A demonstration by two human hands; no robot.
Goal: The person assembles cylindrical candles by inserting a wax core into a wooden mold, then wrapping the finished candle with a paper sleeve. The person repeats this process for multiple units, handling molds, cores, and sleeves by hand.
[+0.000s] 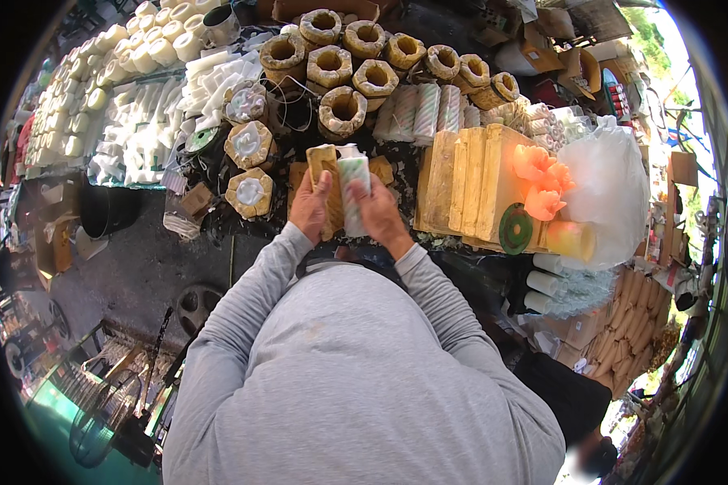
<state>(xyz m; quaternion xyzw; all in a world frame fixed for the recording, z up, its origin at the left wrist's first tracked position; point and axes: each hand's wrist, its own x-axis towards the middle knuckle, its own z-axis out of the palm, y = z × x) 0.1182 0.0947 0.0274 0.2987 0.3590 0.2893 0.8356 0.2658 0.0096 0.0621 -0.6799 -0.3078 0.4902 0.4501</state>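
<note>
Over the near edge of the worktable, my left hand [309, 212] is closed round a long yellowish-brown mold piece [323, 162]. Close beside it, my right hand [383, 217] grips a pale candle [353, 179] with green stripes. The candle stands roughly upright against the mold piece; whether they are joined cannot be made out. Just beyond my hands is a hexagonal mold [342, 111] with an open hollow. Left of them, another hexagonal mold [250, 192] is filled with whitish material.
Striped candles [416, 111] lie behind my right hand. Yellow slabs [469, 184], orange flower shapes [540, 179], a green ring [516, 229] and a clear plastic bag [605, 190] crowd the right. White candles [137, 121] cover the far left. A caged fan [97, 424] stands lower left.
</note>
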